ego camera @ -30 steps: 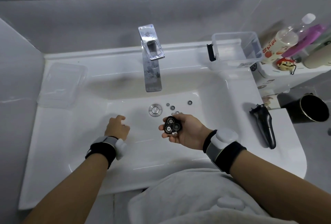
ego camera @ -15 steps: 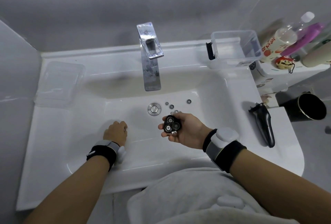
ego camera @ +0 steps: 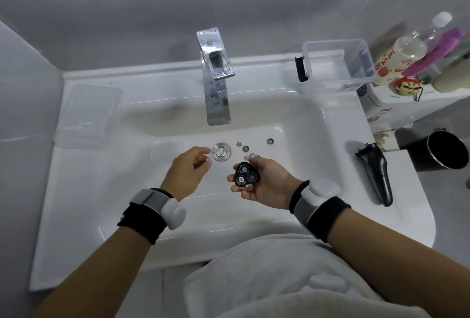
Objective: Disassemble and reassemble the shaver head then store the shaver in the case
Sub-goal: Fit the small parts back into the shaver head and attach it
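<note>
1. Shaver head (ego camera: 246,175) lies in the palm of the right hand (ego camera: 264,185), over the middle of the sink basin (ego camera: 127,190), three round sockets facing up. Thumb and fingers curl around its edges; a cradling hold, not a squeeze.
2. Handling, judged: small, rigid plastic shell, light. Likely slick if wet. Best held by the rim as now, leaving the sockets free for parts to drop in.
3. Left hand (ego camera: 188,172) is raised above the basin just left of the drain plug (ego camera: 221,152). Thumb and forefinger are pinched together on a small pale part (ego camera: 208,159), too small to name for certain; other fingers loosely curled.
4. That part is judged thin, light and easy to fumble. A fingertip pinch at its edge suits it, and it needs square seating into a socket.
5. Loose cutter pieces (ego camera: 245,148) lie on the basin floor right of the drain plug, one (ego camera: 270,141) further toward the right wall. Small enough to slide; the plug looks closed.
6. Shaver body (ego camera: 376,172) lies on the sink's right ledge, well apart from the hands.
7. Clear plastic case (ego camera: 335,63) stands open at the back right corner; its lid (ego camera: 89,114) lies on the left ledge.
</note>
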`<state>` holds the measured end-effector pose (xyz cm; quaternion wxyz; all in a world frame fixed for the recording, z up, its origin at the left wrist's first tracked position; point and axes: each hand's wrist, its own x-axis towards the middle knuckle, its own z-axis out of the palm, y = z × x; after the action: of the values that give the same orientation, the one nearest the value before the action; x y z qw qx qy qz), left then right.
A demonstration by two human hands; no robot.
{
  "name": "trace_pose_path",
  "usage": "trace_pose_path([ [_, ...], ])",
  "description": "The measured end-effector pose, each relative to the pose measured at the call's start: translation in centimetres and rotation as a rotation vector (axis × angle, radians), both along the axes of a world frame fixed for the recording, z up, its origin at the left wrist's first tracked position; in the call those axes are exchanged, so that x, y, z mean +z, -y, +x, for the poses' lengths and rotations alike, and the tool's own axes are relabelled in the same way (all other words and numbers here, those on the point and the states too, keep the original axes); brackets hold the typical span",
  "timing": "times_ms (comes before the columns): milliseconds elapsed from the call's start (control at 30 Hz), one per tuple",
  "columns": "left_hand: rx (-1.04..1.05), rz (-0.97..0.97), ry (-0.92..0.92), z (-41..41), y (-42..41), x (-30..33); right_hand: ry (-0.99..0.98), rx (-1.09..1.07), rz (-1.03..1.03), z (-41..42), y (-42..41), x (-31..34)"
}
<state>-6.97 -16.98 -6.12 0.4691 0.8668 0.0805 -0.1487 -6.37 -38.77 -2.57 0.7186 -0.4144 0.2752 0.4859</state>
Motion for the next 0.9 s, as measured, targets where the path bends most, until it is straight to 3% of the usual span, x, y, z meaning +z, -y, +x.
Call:
trace_pose_path([
  [433,-0.327,-0.026,0.152,-0.1,3.8,4.5,0.017,0.039,0.015,0.0,-0.1,-0.3],
  [733,-0.363,-0.205,-0.044,-0.4,5.2,3.7,-0.012,-0.005,0.079,0.2,0.0,-0.8],
  [900,-0.347,-0.278,-0.065,-0.5,5.2,3.7,-0.006,-0.013,0.090,0.2,0.1,-0.7],
])
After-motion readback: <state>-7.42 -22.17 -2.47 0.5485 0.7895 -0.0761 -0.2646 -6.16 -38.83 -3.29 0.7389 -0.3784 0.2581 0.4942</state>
